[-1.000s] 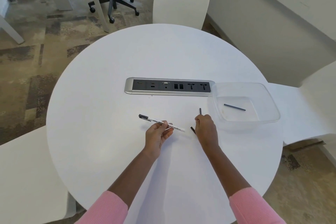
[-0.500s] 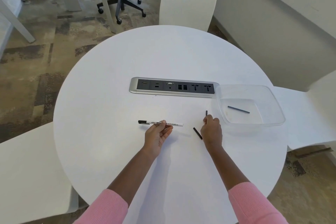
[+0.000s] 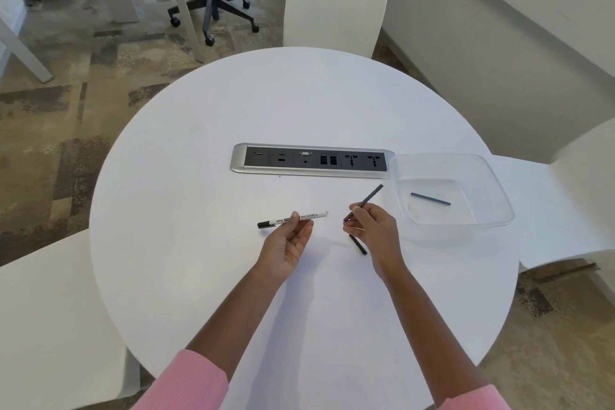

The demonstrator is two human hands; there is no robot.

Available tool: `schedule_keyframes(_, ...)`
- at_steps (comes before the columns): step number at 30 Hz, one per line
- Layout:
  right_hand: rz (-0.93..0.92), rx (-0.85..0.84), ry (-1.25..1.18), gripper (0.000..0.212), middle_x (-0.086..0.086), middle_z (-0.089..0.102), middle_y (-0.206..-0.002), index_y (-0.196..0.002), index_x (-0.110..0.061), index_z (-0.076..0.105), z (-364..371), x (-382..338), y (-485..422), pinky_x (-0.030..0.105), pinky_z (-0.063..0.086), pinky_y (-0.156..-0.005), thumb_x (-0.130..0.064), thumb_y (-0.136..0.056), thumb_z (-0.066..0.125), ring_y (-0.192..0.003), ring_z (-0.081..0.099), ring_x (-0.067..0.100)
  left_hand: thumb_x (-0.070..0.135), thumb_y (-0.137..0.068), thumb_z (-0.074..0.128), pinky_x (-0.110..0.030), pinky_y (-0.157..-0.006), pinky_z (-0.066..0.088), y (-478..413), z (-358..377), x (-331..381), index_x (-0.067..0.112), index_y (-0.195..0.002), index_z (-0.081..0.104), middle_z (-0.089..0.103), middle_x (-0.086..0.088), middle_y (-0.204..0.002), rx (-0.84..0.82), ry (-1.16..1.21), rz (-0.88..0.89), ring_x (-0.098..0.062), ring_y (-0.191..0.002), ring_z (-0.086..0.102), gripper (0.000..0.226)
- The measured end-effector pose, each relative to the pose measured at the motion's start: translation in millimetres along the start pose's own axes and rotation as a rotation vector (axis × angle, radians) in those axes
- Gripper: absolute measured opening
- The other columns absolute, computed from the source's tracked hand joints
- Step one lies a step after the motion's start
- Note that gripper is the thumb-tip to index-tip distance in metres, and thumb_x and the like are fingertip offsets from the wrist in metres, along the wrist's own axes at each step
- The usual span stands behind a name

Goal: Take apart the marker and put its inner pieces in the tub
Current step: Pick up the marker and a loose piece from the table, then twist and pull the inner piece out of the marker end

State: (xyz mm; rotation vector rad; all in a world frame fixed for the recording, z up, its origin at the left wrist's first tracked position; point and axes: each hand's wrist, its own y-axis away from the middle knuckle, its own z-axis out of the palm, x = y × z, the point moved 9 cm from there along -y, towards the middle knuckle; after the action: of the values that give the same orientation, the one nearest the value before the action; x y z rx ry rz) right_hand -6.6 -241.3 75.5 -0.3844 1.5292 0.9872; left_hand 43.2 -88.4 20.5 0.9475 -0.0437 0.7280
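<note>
Head view: we look down on a round white table [image 3: 199, 243] with a strip of sockets [image 3: 312, 161] set into its middle. Our left hand [image 3: 288, 243], palm up, pinches the white marker body [image 3: 293, 219] between thumb and fingertips; it lies nearly level above the table, black tip pointing left, open end to the right. Our right hand [image 3: 374, 230] grips a thin dark rod [image 3: 364, 201] near its lower end, fingers closed around it, and the rod slants up and right toward the tub. A short black piece [image 3: 358, 245] lies on the table just under the right hand. The clear plastic tub [image 3: 499, 206] sits at the table's right edge, beside the sockets, with one dark rod [image 3: 430, 199] lying flat on its bottom.
</note>
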Motion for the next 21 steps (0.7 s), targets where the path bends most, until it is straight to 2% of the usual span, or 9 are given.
schedule_keyframes(5, -0.075, -0.056, -0.104, 0.014, 0.011, 0.061, -0.075, -0.084, -0.007, 0.060, 14, -7, 13, 0.016, 0.055, -0.063, -0.003, -0.091, 0.049, -0.069, 0.065, 0.014, 0.003, -0.090, 0.052, -0.022, -0.050, 0.057, 4, 6, -3, 0.001, -0.075, 0.057, 0.067, -0.009, -0.051, 0.001, 0.039, -0.024, -0.015, -0.047, 0.067, 0.016)
schedule_keyframes(11, -0.148, -0.050, -0.203, 0.013, 0.009, 0.063, -0.080, -0.087, -0.010, 0.060, 17, -16, 18, 0.016, 0.055, -0.067, -0.004, -0.092, 0.050, -0.070, 0.067, 0.009, 0.003, -0.090, 0.053, -0.023, -0.052, 0.057, 9, 12, -8, 0.000, -0.076, 0.058, 0.067, -0.010, -0.051, -0.013, 0.064, -0.049, -0.015, -0.048, 0.068, 0.015)
schedule_keyframes(21, -0.233, -0.049, -0.084, 0.014, 0.006, 0.063, -0.078, -0.086, -0.014, 0.060, 16, -22, 20, 0.017, 0.055, -0.068, -0.004, -0.091, 0.051, -0.069, 0.068, 0.006, 0.002, -0.089, 0.054, -0.024, -0.052, 0.057, 12, 11, -13, -0.002, -0.075, 0.058, 0.067, -0.011, -0.052, 0.007, 0.102, -0.053, -0.016, -0.047, 0.067, 0.014)
